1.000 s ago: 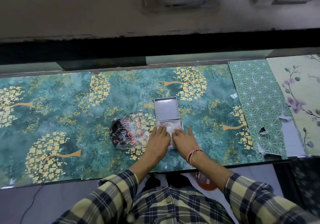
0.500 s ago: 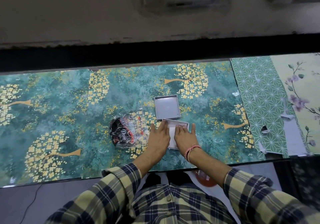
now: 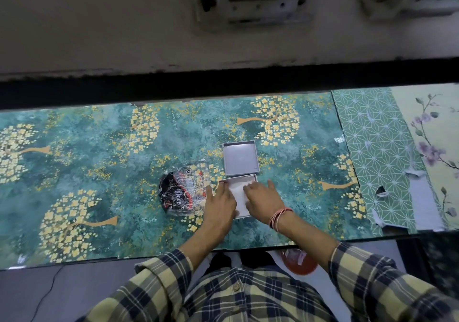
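Observation:
A small white box base (image 3: 240, 192) lies on the teal flowered table (image 3: 99, 172), holding a white sheet or pad. My left hand (image 3: 219, 203) lies flat over its left side with straight fingers. My right hand (image 3: 262, 197) lies flat over its right side, fingers stretched onto the white insert. Directly behind the base sits the grey box lid (image 3: 240, 157), upside down and empty. A crumpled clear wrapper with black and red print (image 3: 181, 192) lies just left of my left hand.
Green geometric paper (image 3: 380, 152) and pale floral paper (image 3: 432, 142) cover the table's right end, with torn spots. A dark ledge and grey wall rise behind the table. An orange round object (image 3: 299, 262) sits below the front edge by my right arm.
The box base has turned slightly and shifted under my hands. My hands have spread a little apart over it, showing more of the white insert. The lid has stayed put.

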`<state>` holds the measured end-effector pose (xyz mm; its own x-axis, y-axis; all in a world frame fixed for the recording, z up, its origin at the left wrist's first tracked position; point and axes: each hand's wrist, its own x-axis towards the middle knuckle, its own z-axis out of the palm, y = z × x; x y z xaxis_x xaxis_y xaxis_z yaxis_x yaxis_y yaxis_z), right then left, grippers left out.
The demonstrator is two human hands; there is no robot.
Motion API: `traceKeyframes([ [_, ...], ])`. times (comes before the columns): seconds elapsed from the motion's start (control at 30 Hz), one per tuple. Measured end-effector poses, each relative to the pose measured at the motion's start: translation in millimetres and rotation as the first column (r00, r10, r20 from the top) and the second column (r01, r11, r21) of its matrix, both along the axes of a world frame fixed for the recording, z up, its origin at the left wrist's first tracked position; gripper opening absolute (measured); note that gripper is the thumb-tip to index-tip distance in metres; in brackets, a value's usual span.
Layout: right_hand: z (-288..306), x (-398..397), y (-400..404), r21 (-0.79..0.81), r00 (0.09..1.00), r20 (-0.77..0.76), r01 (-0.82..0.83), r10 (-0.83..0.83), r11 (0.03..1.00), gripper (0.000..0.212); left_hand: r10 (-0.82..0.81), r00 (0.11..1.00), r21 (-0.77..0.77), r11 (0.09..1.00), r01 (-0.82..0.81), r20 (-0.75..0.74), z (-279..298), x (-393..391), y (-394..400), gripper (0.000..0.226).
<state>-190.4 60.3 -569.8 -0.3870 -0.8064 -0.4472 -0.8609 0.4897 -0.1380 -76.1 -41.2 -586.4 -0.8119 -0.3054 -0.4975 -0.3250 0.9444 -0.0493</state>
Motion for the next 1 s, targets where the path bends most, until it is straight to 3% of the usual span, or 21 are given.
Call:
traceKeyframes([
  [0.07,4,-14,-12,-0.248,0.983,0.021,0.182,-0.183,0.952,0.023,-0.017,0.996,0.014,1.0,0.018,-0.082,0,7,-4,0.056],
  [0.13,1,-34,-27,-0.319,0.908,0.11,0.417,-0.404,0.851,0.022,-0.034,0.991,0.014,0.999,0.036,-0.13,1,12,-7,0.044],
  [0.2,-8,-55,-40,-0.197,0.771,0.224,0.635,-0.597,0.746,0.028,-0.046,0.982,0.025,0.998,0.052,-0.182,1,17,-8,0.031],
  [0.3,-26,-69,-51,0.017,0.583,0.314,0.786,-0.749,0.618,0.036,-0.014,0.967,0.064,0.997,0.031,-0.254,5,22,-8,0.024],
  [0.43,-41,-79,-54,0.021,0.409,0.416,0.889,-0.812,0.458,0.012,0.133,0.949,0.188,0.979,-0.08,-0.286,9,33,-15,0.031],
  [0.5,-34,-82,-53,-0.043,0.352,0.477,0.924,-0.805,0.379,0.024,0.325,0.887,0.364,0.91,-0.199,-0.327,12,35,-23,0.035],
  [0.57,-14,-82,-53,-0.167,0.376,0.538,0.925,-0.754,0.341,0.034,0.577,0.747,0.585,0.746,-0.318,-0.33,24,29,-30,0.036],
  [0.67,22,-72,-54,-0.355,0.483,0.578,0.875,-0.658,0.33,0.017,0.831,0.528,0.834,0.411,-0.369,-0.176,44,10,-40,0.031],
  [0.73,40,-57,-51,-0.525,0.649,0.503,0.754,-0.571,0.395,0.016,0.921,0.386,0.947,0.076,-0.311,0.053,57,-8,-45,0.037],
  [0.8,51,-34,-44,-0.662,0.801,0.357,0.579,-0.48,0.475,0.015,0.913,0.298,0.954,-0.229,-0.194,0.28,67,-24,-50,0.041],
  [0.87,54,-6,-33,-0.73,0.893,0.225,0.419,-0.389,0.54,0.014,0.88,0.281,0.923,-0.365,-0.118,0.384,72,-33,-54,0.042],
  [1.0,43,19,-14,-0.746,0.97,0.169,0.242,-0.175,0.621,0.013,0.888,0.253,0.923,-0.368,-0.111,0.385,66,-31,-57,0.028],
])
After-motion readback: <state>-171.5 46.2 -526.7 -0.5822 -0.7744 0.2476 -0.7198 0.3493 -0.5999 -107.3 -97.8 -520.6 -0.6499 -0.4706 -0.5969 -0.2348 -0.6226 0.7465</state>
